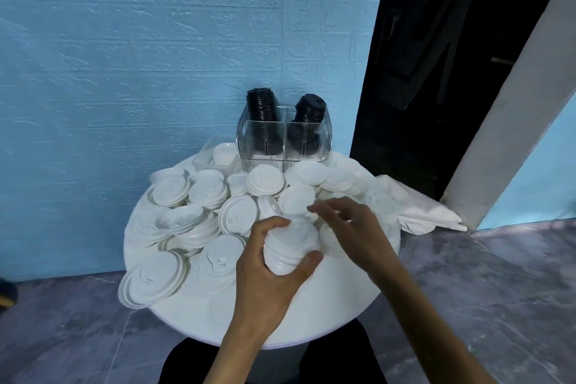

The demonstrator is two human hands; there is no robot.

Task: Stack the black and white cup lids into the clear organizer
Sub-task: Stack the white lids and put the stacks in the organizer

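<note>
Left grip (pixel 274 262) wrapped round a short stack of white lids (pixel 291 246), thumb on the near-right side, fingers curled over the far-left side. Stack tilted, long axis running from near-left up toward far-right, top end aimed at the organizer. Right grip (pixel 346 224) just right of and above that stack, fingers loosely curled at its upper end, fingertips (pixel 314 207) touching or nearly touching the top lid; blurred, cannot tell whether pinching anything.

Left of and beyond both grips: loose white lids (pixel 193 215) heaped over the round white desk (pixel 336 299), most flat or leaning, tops up; a few hanging over the near-left edge. Small raised marks on some lids, not readable.

Farther back, past the heap: clear organizer (pixel 282 137) at the far edge of the desk, two compartments side by side. Left compartment with a stack of black lids (pixel 261 104), near upright; right compartment with a second black stack (pixel 310 111), leaning. Both rising above the rim.

Right of right grip: white cloth (pixel 420 212) hanging off the desk. No legible writing anywhere.
</note>
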